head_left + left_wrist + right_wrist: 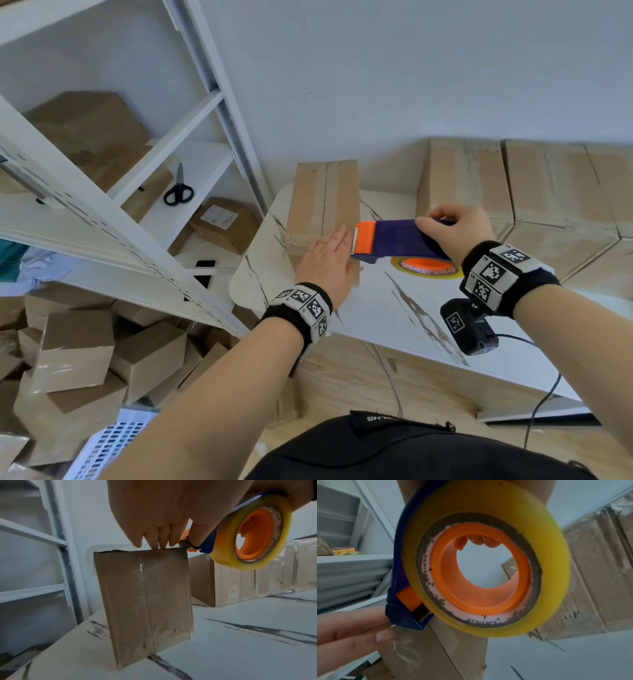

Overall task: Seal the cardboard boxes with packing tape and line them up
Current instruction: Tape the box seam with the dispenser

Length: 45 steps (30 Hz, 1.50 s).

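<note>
A: Start at the left; what's over there?

B: A white shelving unit (144, 164) with scissors (178, 192) lying on one shelf, and a heap of loose cardboard boxes (75, 356) on the floor below it; those look like stock waiting to be sealed, though that's my guess.

A: And the box in hand?

B: A narrow cardboard box (323, 205) stands near the left corner of the marble-patterned table (394, 308), clear tape already running along its top seam and down the near face; the left hand (329, 260) lies flat on the near end of the top, fingers (155, 539) straight and together, tips at the edge; I'd say it pins the box and the tape end so neither shifts.

A: The dispenser?

B: The tape dispenser (397, 240), blue with an orange cutter end, sits just beside those fingertips at the box's right edge; the right hand (455, 229) has its fingers curled round the blue body, the yellow tape roll (488, 563) hanging beneath; held that close, it's probably placed to sever the strip against the blade.

A: Further right?

B: A row of sealed boxes (534, 185) stands against the wall, touching side by side; this one likely joins them next.
</note>
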Tool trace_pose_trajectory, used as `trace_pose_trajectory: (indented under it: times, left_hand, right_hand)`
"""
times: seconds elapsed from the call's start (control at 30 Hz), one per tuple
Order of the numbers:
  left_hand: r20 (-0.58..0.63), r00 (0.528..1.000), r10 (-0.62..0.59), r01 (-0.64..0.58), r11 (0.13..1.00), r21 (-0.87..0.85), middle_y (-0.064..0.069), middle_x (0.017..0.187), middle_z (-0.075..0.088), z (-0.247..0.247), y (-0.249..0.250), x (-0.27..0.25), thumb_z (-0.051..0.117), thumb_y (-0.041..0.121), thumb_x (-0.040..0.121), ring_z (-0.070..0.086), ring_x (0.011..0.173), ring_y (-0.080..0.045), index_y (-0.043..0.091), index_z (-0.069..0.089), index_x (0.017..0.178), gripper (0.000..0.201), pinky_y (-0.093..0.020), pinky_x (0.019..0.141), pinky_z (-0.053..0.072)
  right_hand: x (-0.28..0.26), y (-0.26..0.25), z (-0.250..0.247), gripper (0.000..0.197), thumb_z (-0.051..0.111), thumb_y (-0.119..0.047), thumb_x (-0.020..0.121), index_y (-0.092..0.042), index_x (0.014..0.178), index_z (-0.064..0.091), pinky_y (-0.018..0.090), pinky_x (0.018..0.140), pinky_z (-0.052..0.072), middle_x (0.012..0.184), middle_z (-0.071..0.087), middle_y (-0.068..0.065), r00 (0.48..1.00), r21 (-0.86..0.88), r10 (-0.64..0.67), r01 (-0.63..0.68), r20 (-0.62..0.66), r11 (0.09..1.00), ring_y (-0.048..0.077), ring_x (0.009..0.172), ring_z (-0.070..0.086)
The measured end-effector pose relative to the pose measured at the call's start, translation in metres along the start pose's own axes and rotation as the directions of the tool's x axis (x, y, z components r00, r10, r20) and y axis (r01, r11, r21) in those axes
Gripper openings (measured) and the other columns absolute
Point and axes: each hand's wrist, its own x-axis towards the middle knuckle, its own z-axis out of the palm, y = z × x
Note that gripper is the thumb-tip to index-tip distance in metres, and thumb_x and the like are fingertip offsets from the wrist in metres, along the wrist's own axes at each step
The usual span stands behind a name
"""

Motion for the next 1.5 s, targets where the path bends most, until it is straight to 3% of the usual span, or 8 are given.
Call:
trace_pose_trajectory:
  times: [0.2,0.47,0.6,0.87,1.03,1.2,1.4,1.5]
  left_hand:
    - [-0.017,1.0,-0.006,0.006,1.0,-0.023,-0.001,0.158,0.015,0.006,0.002,0.001,0.037,0.028,0.099,0.013,0.145,-0.015,0.015,0.015,0.151,0.058,-0.034,0.119,0.004]
    - [-0.01,1.0,0.013,-0.013,1.0,0.003,0.003,0.157,0.021,0.003,-0.002,0.004,0.036,0.021,0.097,0.019,0.143,-0.012,0.02,0.022,0.15,0.054,-0.032,0.118,0.007]
    - [-0.007,1.0,0.027,-0.027,0.999,0.036,0.004,0.157,0.021,0.002,0.001,0.005,0.037,0.02,0.097,0.019,0.143,-0.011,0.02,0.024,0.149,0.054,-0.032,0.117,0.007]
    - [0.021,0.997,-0.075,0.075,0.997,-0.021,0.006,0.155,0.026,-0.005,0.006,0.009,0.038,0.032,0.097,0.026,0.141,-0.014,0.022,0.032,0.146,0.05,-0.036,0.117,0.019]
    - [0.035,0.981,-0.189,0.191,0.978,-0.087,-0.004,0.143,0.042,-0.01,0.023,0.015,0.044,0.039,0.091,0.042,0.127,-0.025,0.015,0.044,0.136,0.052,-0.038,0.106,0.034]
    - [-0.09,0.956,-0.28,0.271,0.958,-0.099,-0.006,0.111,0.057,-0.006,0.031,0.023,0.043,0.038,0.094,0.056,0.095,-0.028,0.013,0.058,0.108,0.032,-0.04,0.083,0.048]
    - [-0.17,0.925,-0.339,0.339,0.94,-0.028,-0.004,0.104,0.056,-0.004,0.043,0.033,0.051,0.036,0.092,0.056,0.086,-0.024,0.013,0.054,0.101,0.025,-0.033,0.07,0.044]
    - [-0.195,0.924,-0.33,0.338,0.941,0.006,-0.003,0.104,0.055,-0.001,0.042,0.034,0.055,0.038,0.09,0.055,0.089,-0.023,0.015,0.053,0.101,0.026,-0.034,0.071,0.042]
  right_hand:
    - [-0.004,0.004,-0.001,0.016,0.061,-0.033,0.084,-0.018,0.083,0.066,0.027,0.063,0.046,0.077,0.064,0.001,1.0,0.005,-0.005,0.005,0.009,1.0,0.022,0.077,0.061]
    - [-0.015,0.008,-0.011,0.015,0.062,-0.033,0.086,-0.019,0.083,0.066,0.035,0.071,0.053,0.081,0.067,0.004,0.999,0.067,-0.034,0.033,0.026,0.997,0.022,0.078,0.063]
    - [-0.021,0.016,-0.018,0.013,0.064,-0.028,0.085,-0.017,0.078,0.067,0.034,0.069,0.052,0.077,0.069,0.007,0.997,0.089,-0.056,0.051,0.055,0.995,0.024,0.076,0.064]
    - [-0.027,0.042,-0.057,0.015,0.062,-0.026,0.086,-0.018,0.074,0.065,0.027,0.069,0.043,0.073,0.063,0.002,0.999,-0.008,-0.026,0.026,-0.023,1.0,0.019,0.074,0.056]
    - [-0.032,0.044,-0.046,0.013,0.06,-0.031,0.086,-0.022,0.079,0.066,0.028,0.068,0.044,0.076,0.063,0.002,0.999,-0.099,-0.032,0.03,-0.014,0.995,0.021,0.076,0.057]
    - [-0.034,0.034,-0.043,0.017,0.056,-0.037,0.087,-0.023,0.081,0.064,0.026,0.065,0.043,0.073,0.062,-0.001,0.998,-0.205,-0.056,0.057,0.011,0.977,0.02,0.073,0.057]
    - [-0.027,0.015,-0.033,0.024,0.052,-0.042,0.086,-0.019,0.084,0.062,0.025,0.06,0.043,0.073,0.061,0.001,0.992,-0.38,-0.072,0.106,0.103,0.919,0.023,0.072,0.057]
    - [-0.024,0.002,-0.022,0.025,0.049,-0.04,0.088,-0.017,0.084,0.058,0.025,0.057,0.039,0.073,0.058,0.001,0.982,-0.453,-0.08,0.151,0.172,0.879,0.021,0.07,0.055]
